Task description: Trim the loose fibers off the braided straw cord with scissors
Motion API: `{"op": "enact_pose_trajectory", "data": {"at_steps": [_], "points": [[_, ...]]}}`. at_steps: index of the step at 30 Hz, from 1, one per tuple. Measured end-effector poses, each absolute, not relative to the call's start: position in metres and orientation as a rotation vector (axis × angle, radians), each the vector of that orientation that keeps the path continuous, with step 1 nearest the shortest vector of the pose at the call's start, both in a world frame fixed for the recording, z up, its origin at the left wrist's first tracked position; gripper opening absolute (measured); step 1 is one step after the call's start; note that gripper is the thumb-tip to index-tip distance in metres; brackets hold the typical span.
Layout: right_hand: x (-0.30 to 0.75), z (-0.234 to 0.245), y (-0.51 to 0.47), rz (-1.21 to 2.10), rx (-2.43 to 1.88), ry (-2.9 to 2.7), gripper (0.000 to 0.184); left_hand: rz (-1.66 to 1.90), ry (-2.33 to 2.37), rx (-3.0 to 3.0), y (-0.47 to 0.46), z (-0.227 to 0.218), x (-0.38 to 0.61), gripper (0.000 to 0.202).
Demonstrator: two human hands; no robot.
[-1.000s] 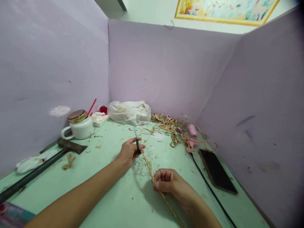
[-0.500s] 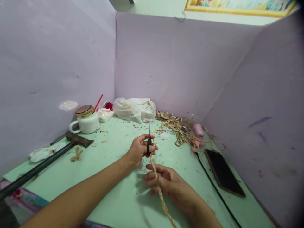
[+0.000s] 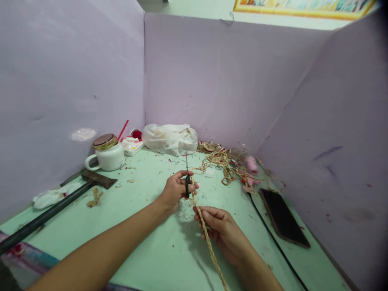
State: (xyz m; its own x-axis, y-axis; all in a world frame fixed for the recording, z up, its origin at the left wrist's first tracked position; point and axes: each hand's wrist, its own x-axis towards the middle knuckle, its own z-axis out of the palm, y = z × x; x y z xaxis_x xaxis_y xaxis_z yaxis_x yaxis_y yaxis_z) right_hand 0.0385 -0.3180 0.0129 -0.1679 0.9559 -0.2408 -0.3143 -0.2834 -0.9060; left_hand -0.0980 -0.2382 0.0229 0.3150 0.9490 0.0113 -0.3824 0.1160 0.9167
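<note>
My left hand (image 3: 177, 189) is closed around a small pair of black-handled scissors (image 3: 187, 186), blades pointing away from me. Its fingers also pinch the upper end of a braided straw-coloured cord (image 3: 208, 240). The cord slants down from there toward the bottom edge of the view. Lower and to the right, my right hand (image 3: 220, 226) pinches the same cord between thumb and fingers, a short way below the left hand. Both hands are above the pale green table (image 3: 157, 250).
Left are a hammer (image 3: 98, 179), a white lidded mug (image 3: 110, 157) and a knotted cord scrap (image 3: 95, 198). Behind stands a white plastic bag (image 3: 169, 139). A tangle of cord (image 3: 222, 161), a pink thread spool (image 3: 251, 165), a black cable (image 3: 269, 234) and a phone (image 3: 285, 218) lie right.
My right hand, its fingers spread beside the cord before, has closed on it. The left hand keeps its hold on scissors and cord. The view has shifted slightly.
</note>
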Motion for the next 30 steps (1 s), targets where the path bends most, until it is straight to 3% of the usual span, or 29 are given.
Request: {"op": "enact_pose_trajectory", "data": {"at_steps": [9,24,27,30], "points": [[0.042,0.015,-0.319,1.702,-1.061,-0.911,0.027,1.136,0.715,1.016,-0.235,0.019,-0.098,0.044],[0.038,0.013,-0.314,1.481,-1.159,-0.862,0.018,1.023,0.795,1.112,-0.238,0.019,-0.093,0.039],[0.043,0.015,-0.31,1.236,-1.248,-0.797,0.014,0.951,0.939,1.446,-0.238,0.023,-0.101,0.033],[0.051,0.016,-0.307,1.095,-1.272,-0.762,0.014,0.872,0.981,2.14,-0.242,0.029,-0.112,0.028]]}}
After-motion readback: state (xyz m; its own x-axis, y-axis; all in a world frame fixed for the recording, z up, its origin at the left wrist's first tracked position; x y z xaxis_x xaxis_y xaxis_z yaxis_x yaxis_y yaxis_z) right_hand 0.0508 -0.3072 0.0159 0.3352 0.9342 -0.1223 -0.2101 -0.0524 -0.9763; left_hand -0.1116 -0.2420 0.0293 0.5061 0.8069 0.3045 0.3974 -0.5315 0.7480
